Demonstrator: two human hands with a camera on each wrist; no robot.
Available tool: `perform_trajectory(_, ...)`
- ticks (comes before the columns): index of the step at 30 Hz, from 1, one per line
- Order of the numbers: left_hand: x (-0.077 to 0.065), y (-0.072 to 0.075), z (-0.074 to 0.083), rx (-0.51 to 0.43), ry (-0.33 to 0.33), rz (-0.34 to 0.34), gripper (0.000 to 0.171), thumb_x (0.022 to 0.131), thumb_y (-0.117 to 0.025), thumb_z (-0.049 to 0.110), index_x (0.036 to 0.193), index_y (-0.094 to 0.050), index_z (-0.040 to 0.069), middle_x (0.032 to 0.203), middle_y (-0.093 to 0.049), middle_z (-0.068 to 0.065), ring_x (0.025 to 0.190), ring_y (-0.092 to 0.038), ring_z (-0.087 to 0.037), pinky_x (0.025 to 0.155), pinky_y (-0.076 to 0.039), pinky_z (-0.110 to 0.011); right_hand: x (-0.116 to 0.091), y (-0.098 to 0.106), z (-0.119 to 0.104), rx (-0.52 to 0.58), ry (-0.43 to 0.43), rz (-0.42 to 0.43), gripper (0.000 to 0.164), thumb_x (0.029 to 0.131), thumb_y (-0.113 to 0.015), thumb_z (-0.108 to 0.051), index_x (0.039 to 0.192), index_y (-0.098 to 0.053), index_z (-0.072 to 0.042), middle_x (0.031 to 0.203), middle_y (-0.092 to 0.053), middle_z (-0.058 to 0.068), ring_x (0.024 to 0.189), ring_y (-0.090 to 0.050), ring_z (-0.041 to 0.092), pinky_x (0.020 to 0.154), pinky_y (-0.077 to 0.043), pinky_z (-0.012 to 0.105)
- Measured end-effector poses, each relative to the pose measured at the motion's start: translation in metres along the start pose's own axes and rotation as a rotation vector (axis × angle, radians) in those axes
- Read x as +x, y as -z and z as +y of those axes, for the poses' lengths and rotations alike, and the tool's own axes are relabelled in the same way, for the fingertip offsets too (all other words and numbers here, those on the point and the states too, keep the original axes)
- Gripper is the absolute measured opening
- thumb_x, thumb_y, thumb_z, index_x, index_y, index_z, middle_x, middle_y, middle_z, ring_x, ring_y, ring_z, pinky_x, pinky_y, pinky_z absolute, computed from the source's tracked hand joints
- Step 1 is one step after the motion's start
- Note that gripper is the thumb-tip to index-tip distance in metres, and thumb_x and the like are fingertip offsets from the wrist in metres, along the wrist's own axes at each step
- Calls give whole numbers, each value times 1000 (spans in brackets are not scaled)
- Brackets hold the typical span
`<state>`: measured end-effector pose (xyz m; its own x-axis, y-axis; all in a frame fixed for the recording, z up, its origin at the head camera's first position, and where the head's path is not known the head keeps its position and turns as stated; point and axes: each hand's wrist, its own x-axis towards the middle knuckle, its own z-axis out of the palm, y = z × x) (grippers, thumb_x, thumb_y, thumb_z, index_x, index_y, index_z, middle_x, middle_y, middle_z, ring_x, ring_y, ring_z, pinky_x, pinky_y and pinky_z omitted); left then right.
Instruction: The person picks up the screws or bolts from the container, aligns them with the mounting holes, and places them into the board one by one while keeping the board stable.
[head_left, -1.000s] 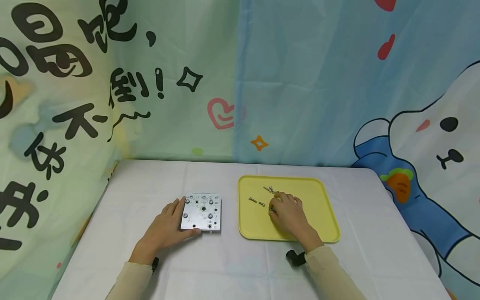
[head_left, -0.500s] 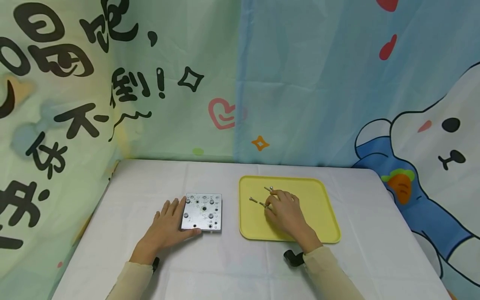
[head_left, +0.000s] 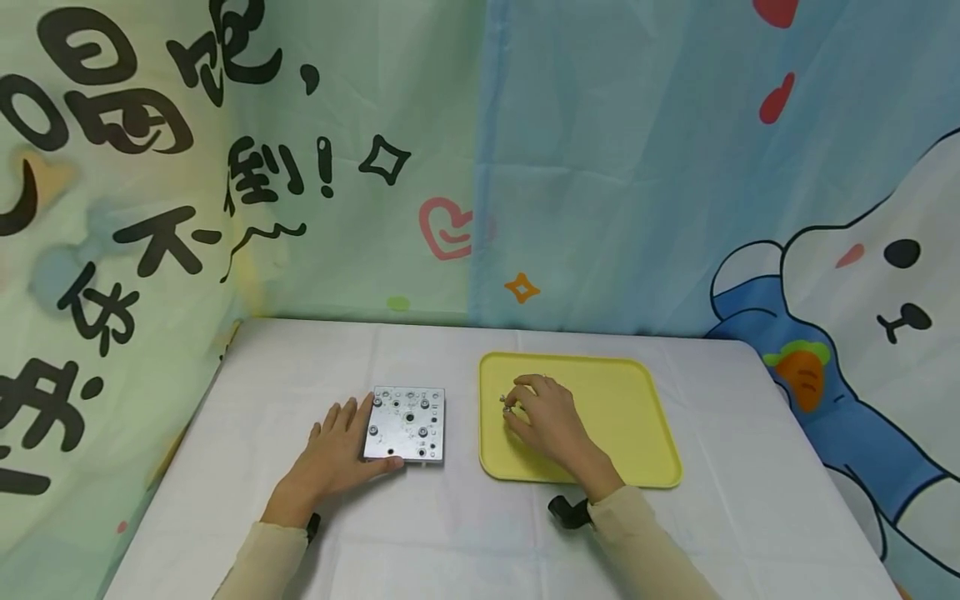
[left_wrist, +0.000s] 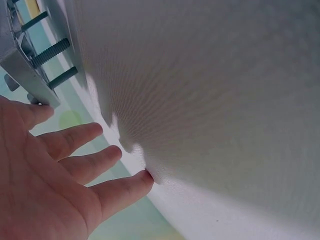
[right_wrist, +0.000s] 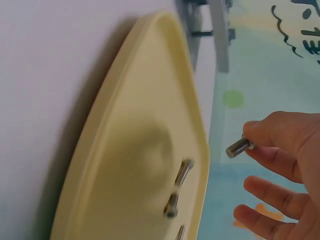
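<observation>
A square silver metal plate [head_left: 397, 439] with holes and bolts stands on the table; in the left wrist view, threaded bolts [left_wrist: 52, 52] stick out from its underside. My left hand [head_left: 330, 458] lies at its left side with fingers spread and straight, index finger against the left edge and thumb along the front edge. My right hand [head_left: 551, 425] is over the left part of the yellow tray [head_left: 615, 433]. Between its thumb and index finger it pinches a short metal screw [right_wrist: 238, 147], held above the tray. Several loose screws [right_wrist: 184, 171] lie in the tray, mostly hidden by the hand in the head view.
The table [head_left: 450, 533] has a white cloth. Printed curtains [head_left: 600, 167] hang behind it and along its left side. A black wrist device [head_left: 568, 512] sits at my right sleeve, near the tray's front edge.
My right hand has shifted left across the tray, from the rear middle screws to the left ones, and now holds a screw up. The left hand and the plate stay put.
</observation>
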<state>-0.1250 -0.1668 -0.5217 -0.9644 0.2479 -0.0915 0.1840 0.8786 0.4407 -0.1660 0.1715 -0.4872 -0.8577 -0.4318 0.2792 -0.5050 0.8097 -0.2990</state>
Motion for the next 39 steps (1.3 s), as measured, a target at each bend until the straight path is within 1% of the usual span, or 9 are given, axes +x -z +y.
perform_trajectory(3,0,0,-1,-4,-2,1,116,79,-62,78,160,-20,5,155,-29,-32,142,-22,-53,107,-23,-71,4,-1,-6,99,16,10,11,87,-79,-14,91,-70,-10,122,-62,17,116,-56,38,102,-38,64)
perform_trajectory(6,0,0,-1,1,0,-2,116,79,-61,78,160,-19,6,155,-28,-32,142,-22,-54,108,-22,-71,9,-3,-11,152,27,9,11,86,-79,-13,92,-70,-10,121,-63,17,116,-57,36,103,-38,61)
perform_trajectory(13,1,0,-2,-5,4,-7,116,80,-60,79,160,-20,6,155,-30,-31,142,-23,-53,107,-22,-72,19,-10,-26,209,-11,-47,9,89,-77,-15,94,-70,-12,124,-61,12,118,-54,34,96,-42,58)
perform_trajectory(17,2,-1,-3,-4,8,-10,116,80,-61,78,160,-19,6,155,-29,-31,142,-23,-53,108,-22,-71,25,-15,-36,258,2,-57,8,90,-75,-15,95,-70,-12,125,-61,11,119,-54,34,94,-43,57)
perform_trajectory(23,3,-1,-3,2,-4,3,115,80,-60,78,160,-19,6,154,-30,-32,141,-25,-53,107,-24,-70,34,-25,-47,315,33,-53,9,89,-77,-14,95,-70,-13,127,-60,14,122,-52,36,96,-42,58)
perform_trajectory(28,3,1,-3,-2,2,-11,115,80,-60,79,160,-19,6,154,-30,-31,142,-25,-52,108,-23,-70,41,-33,-56,342,39,-52,8,89,-77,-14,95,-71,-16,135,-55,18,130,-45,39,101,-37,61)
perform_trajectory(33,3,2,-4,-6,11,-22,115,80,-59,80,160,-19,7,155,-30,-30,143,-24,-51,108,-22,-70,51,-41,-66,408,50,-42,7,90,-77,-14,95,-72,-16,139,-51,23,133,-40,41,105,-32,63)
perform_trajectory(39,4,0,-5,6,3,-18,114,81,-58,80,160,-19,8,154,-31,-31,142,-25,-51,107,-24,-71,60,-50,-77,476,47,-78,6,91,-76,-17,97,-74,-16,141,-48,24,135,-36,42,106,-30,63)
